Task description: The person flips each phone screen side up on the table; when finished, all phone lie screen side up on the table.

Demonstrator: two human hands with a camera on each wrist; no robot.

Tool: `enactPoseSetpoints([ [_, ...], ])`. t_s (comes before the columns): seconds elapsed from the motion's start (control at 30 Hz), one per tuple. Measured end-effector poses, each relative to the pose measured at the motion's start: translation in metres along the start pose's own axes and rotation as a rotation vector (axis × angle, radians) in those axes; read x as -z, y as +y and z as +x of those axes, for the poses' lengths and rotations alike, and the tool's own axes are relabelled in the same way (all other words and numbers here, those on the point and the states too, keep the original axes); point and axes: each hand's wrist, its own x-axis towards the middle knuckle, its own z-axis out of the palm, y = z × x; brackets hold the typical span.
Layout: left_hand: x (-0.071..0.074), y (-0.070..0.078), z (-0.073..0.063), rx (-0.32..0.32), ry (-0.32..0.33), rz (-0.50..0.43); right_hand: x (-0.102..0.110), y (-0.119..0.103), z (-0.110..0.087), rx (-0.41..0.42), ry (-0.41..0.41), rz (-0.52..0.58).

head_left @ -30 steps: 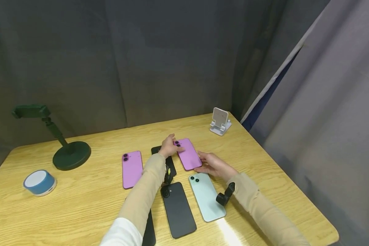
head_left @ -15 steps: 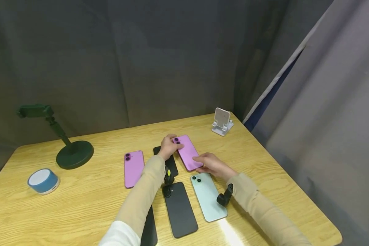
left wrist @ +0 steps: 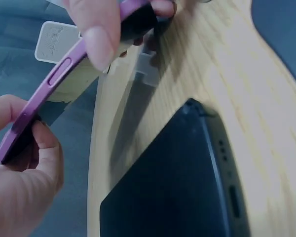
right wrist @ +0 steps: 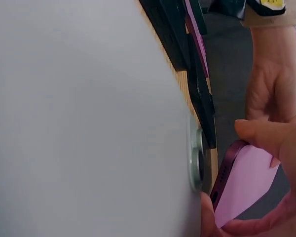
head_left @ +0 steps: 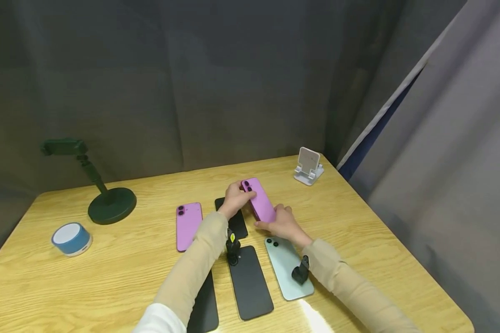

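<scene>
A pink phone (head_left: 259, 199) is held tilted above the table, its twin-camera back towards the head camera. My left hand (head_left: 236, 200) pinches the camera end, thumb on the back. At the lower end my right hand (head_left: 285, 225) grips the phone between thumb and fingers. The left wrist view shows the phone edge-on, its side button (left wrist: 59, 71) visible and the table below it. Under the hands lie a black phone (head_left: 238, 226) and a mint-green phone (head_left: 289, 275), the latter filling much of the right wrist view.
A second pink phone (head_left: 188, 224) and two dark phones, one a grey-black phone (head_left: 252, 286), lie nearby, partly behind the left sleeve. A white folding stand (head_left: 308, 166) stands at the back right. To the left are a green phone stand (head_left: 112, 206) and a blue-and-white round speaker (head_left: 71, 239).
The pink phone has risen from the table and tilted. My right hand has moved from beside its lower end to a grip around it. The head view has shifted slightly left.
</scene>
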Motion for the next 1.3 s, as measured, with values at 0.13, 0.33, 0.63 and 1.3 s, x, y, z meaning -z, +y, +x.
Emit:
enactPoseSetpoints([
  [0.13,0.000,0.000,-0.004,-0.019,-0.044,0.004,0.002,0.006,0.004,0.054,-0.005,-0.007],
  [0.33,0.002,-0.009,-0.007,-0.022,-0.240,-0.192,0.006,0.016,0.007,0.097,-0.083,0.169],
  [0.63,0.006,-0.016,-0.008,-0.008,-0.407,-0.327,0.011,0.025,0.009,0.127,-0.336,0.406],
  [1.3,0.007,-0.007,-0.013,-0.036,-0.226,-0.163,0.024,0.010,-0.005,0.426,-0.152,0.133],
])
